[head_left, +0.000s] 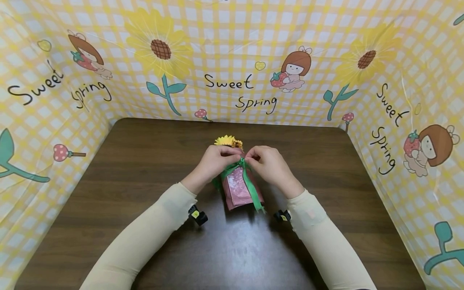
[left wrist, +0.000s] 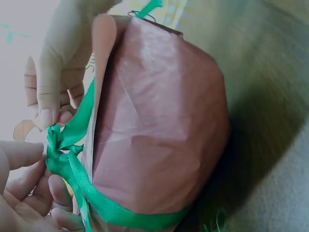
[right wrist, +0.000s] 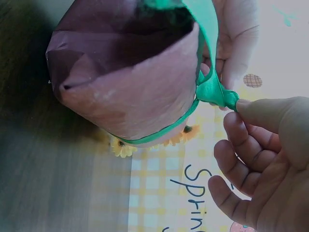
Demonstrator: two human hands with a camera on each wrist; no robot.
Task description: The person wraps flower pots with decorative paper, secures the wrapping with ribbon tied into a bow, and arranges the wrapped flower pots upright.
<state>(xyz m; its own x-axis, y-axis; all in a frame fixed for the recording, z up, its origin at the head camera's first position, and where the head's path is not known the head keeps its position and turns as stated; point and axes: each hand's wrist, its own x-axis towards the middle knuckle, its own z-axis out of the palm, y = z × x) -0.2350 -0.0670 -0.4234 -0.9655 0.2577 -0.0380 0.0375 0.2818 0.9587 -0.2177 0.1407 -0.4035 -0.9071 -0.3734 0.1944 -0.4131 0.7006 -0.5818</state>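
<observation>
A bouquet in pink wrapping paper [head_left: 237, 187] lies on the table with its yellow sunflowers [head_left: 226, 140] pointing away from me. Around its neck runs a green ribbon [head_left: 250, 185], knotted on top, one tail hanging down over the paper. My left hand [head_left: 219, 159] pinches the ribbon at the left of the knot. From the other side my right hand [head_left: 268, 163] pinches it between thumb and index finger, clearly seen in the right wrist view. In the left wrist view the ribbon knot [left wrist: 58, 150] sits between both hands' fingertips.
The bouquet stands out on a dark wooden table [head_left: 152, 161]. A yellow checked cloth [head_left: 224, 48] with printed sunflowers rises along the back and both sides. Small black wrist devices [head_left: 197, 215] hang under both sleeves.
</observation>
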